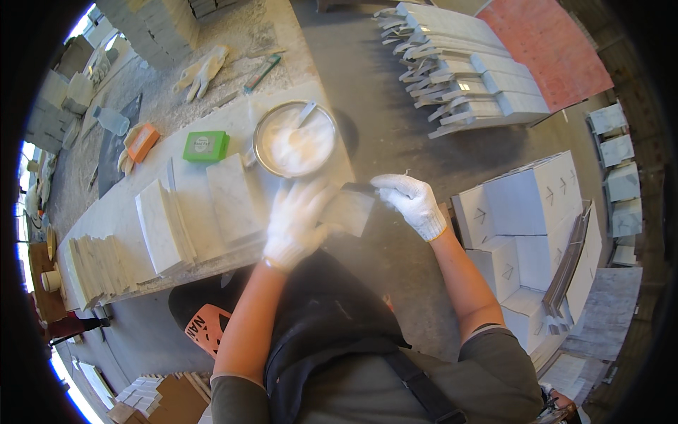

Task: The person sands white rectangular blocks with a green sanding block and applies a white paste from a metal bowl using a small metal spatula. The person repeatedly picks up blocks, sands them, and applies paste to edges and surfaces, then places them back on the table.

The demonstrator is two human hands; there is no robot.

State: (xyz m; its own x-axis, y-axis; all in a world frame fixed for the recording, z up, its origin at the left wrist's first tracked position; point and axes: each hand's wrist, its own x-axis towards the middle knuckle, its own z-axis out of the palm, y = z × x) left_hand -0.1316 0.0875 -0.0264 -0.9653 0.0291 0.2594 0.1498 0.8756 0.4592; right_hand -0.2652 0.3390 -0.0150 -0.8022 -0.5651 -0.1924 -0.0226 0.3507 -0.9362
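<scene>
Both my hands wear white knit gloves. My right hand (pixel 413 201) pinches the right side of a pale grey tile (pixel 355 214), which has a dark far edge and sits between my hands at the bench's edge. My left hand (pixel 296 222) is smeared by motion at the tile's left side, just below a round metal bowl (pixel 257 150). Its fingers are too blurred to read. White paste fills the bowl, and a pale-handled scraper (pixel 306 113) stands in it. Left of my left hand, marbled white tiles (pixel 235 196) lean on the bench.
The dusty bench (pixel 282 106) holds a green box (pixel 205 146), an orange box (pixel 143 143), a plastic bottle (pixel 111 121) and a loose glove (pixel 202 74). More tiles (pixel 95 265) line its near left edge. White cartons (pixel 519 205) stand right; stacked slabs (pixel 466 56) lie beyond.
</scene>
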